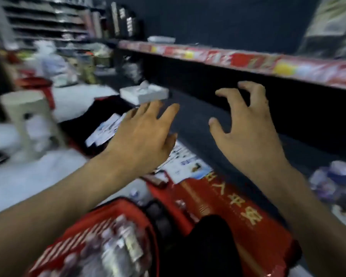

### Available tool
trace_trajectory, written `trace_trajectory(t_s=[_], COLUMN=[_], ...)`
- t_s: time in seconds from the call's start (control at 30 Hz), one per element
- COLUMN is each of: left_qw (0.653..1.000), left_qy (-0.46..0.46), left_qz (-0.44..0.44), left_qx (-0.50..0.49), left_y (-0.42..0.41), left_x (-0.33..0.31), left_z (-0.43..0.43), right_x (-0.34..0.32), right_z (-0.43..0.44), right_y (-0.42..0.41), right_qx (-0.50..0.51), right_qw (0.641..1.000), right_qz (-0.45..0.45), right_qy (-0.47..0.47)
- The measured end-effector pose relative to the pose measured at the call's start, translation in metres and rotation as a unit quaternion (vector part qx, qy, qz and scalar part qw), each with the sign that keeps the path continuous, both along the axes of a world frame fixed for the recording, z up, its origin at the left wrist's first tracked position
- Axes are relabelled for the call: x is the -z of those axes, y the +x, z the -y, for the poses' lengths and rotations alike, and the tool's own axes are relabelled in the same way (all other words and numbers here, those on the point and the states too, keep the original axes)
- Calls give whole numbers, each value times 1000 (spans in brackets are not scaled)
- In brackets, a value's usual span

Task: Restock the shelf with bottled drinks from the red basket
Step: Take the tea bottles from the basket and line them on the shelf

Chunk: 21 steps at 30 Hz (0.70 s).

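While the basket [78, 234] of bottles [110, 246] sits low at 7 o'clock, left hand [142, 134] and right hand [246, 126] hover apart, empty. Risk: a blind reach down topples bottles. Shelf [248, 60] at 1 o'clock.

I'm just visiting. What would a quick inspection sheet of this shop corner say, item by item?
Surface: dark shelf below a red price strip.
Job's things: red basket at bottom left, with blurred bottles inside.
Clutter: tissue box, leaflets, red box with gold lettering, jars at right.
Hands: left hand flat, right hand bent and spread; both raised before the shelf, holding nothing.
Cables: nothing seen.
Surroundings: white stool, red stool, pale floor, blurred racks behind.
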State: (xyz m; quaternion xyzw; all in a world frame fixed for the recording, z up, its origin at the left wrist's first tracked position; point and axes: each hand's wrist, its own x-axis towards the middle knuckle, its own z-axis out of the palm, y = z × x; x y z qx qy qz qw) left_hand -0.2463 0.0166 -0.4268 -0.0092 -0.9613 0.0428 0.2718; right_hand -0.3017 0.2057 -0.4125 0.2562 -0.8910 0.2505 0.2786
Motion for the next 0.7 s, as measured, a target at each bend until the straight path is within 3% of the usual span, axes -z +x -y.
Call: trace_trajectory(t_s=[0.2,0.4,0.53,0.6,0.7], left_qw=[967,859,793,746,727], left_qy=[98,266,394,420,411], left_qz=[127,231,207,238,273], left_qx=[-196,-371,-417,-458,-478], left_y=[138,232,262,266,259], left_x=[108,211,279,310,335], left_z=[104,172,192,195,204], right_x=[91,188,251,286,333], right_z=[124,218,242,239,232], right_y=[50,93,92,81,62], right_qx=[-216,-333,-324,-277,-192], right_qw=[966,879,833,822,790], right_qz=[133,284,372,437,507], right_qy=[58,191,251,236,288])
